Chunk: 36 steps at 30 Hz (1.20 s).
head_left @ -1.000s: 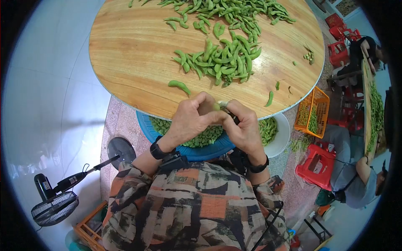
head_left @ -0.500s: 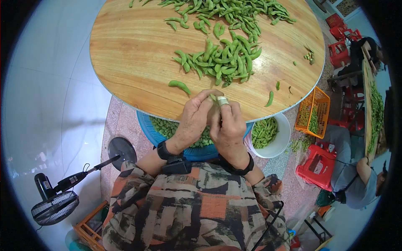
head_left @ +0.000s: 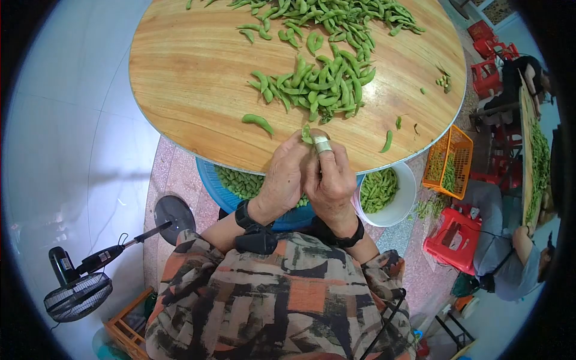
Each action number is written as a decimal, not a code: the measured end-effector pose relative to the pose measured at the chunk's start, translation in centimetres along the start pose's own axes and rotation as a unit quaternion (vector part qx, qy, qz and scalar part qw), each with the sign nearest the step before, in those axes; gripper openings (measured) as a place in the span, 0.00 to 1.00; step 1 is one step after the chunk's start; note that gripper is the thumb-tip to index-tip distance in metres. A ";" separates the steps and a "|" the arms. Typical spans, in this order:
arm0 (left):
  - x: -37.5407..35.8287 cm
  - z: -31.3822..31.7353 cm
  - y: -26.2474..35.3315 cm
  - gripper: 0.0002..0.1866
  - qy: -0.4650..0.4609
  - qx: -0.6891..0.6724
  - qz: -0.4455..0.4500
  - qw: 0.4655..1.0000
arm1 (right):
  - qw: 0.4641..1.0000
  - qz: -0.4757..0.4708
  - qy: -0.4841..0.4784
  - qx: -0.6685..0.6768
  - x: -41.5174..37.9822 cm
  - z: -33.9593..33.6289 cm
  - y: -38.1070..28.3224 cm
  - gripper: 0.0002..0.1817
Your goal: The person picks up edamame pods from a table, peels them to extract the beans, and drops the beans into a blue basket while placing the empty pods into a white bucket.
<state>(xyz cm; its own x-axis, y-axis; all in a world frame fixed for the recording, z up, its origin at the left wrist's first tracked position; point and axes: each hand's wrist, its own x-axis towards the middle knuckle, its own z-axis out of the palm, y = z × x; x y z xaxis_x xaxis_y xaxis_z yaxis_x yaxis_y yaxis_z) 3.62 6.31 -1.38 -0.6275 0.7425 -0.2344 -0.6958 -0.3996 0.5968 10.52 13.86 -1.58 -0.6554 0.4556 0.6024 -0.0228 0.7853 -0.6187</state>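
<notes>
My left hand (head_left: pixel 281 174) and my right hand (head_left: pixel 331 183) meet at the near edge of the round wooden table (head_left: pixel 192 90). Both are closed, pinching a green soybean pod (head_left: pixel 306 134) between their fingertips; it looks split, with a paler inside showing. A pale, shiny band (head_left: pixel 322 144) wraps one digit of my right hand. Just beyond lies a heap of soybean pods (head_left: pixel 327 87), with a single pod (head_left: pixel 258 123) to the left. Beneath my hands, partly hidden by them, is a blue basin (head_left: pixel 208 183) of shelled green beans (head_left: pixel 240 183).
Right of the basin stands a white bucket (head_left: pixel 407 195) holding pods. Farther right are an orange crate (head_left: pixel 461 159), a red stool (head_left: pixel 447 252) and a seated person (head_left: pixel 504 264) at another table. A black fan (head_left: pixel 78 297) stands at left.
My fingers have shifted slightly, and the pod now sticks up from my fingertips with more of its pale inside visible. The pods on the table have not moved.
</notes>
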 end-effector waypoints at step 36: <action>-2.7 -2.9 6.2 0.13 -0.226 0.402 -0.147 0.875 | 0.901 0.342 -0.095 0.251 0.1 -13.9 6.6 0.13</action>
<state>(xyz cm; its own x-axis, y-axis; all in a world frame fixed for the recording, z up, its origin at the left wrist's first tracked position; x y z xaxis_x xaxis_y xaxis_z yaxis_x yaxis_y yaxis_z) -0.03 0.27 0.72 -0.1341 0.9589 -0.2501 -0.2199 0.2173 0.9510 20.79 24.88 1.37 -0.7615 0.6440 -0.0737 0.1279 0.0378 -0.9911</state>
